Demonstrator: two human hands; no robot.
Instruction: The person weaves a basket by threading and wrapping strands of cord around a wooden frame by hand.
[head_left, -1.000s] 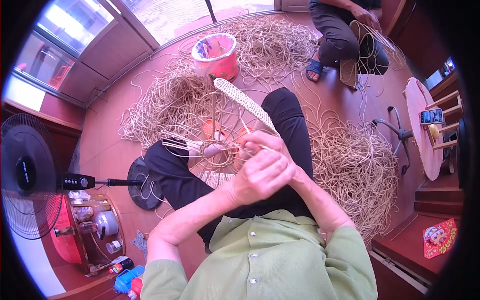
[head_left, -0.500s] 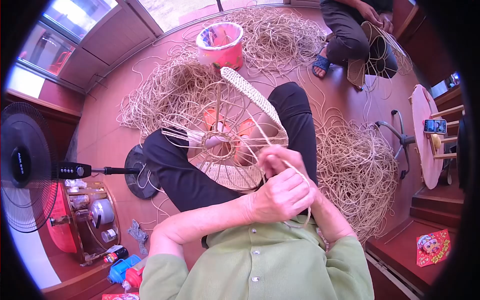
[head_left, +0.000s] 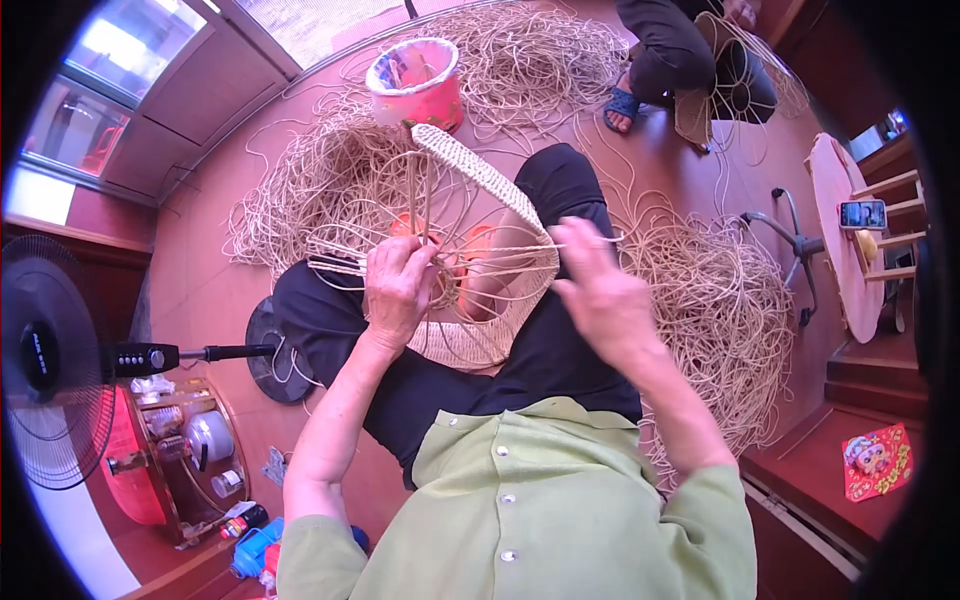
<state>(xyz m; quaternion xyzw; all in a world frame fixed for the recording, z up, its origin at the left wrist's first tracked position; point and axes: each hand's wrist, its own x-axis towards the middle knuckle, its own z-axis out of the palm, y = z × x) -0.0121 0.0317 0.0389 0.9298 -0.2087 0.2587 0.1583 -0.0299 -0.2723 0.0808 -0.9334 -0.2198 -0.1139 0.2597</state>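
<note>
A half-woven cord basket (head_left: pixel 475 178) rests across my lap, its thick plaited band curving round a web of loose spoke cords. My left hand (head_left: pixel 398 285) is closed on the cords near the web's middle, beside the small woven ring that it partly hides. Near the band's right edge, my right hand (head_left: pixel 605 300) is smeared by motion, with its thumb away from its fingers. A cord (head_left: pixel 500 248) runs from the left hand across to the right fingers, and its tip shows beyond them. Whether those fingers grip it is unclear.
Heaps of loose cord (head_left: pixel 710 330) lie right and ahead, near a pink bucket (head_left: pixel 425 95). A fan (head_left: pixel 45 350) stands at left. Another person's sandalled foot (head_left: pixel 622 105) and cord work are at upper right, above a round wooden stool (head_left: pixel 845 240) bearing a phone (head_left: pixel 863 214).
My hands, close together on a cord before, have parted. The left has moved to the basket's middle, the right to the band's edge. The view has shifted slightly.
</note>
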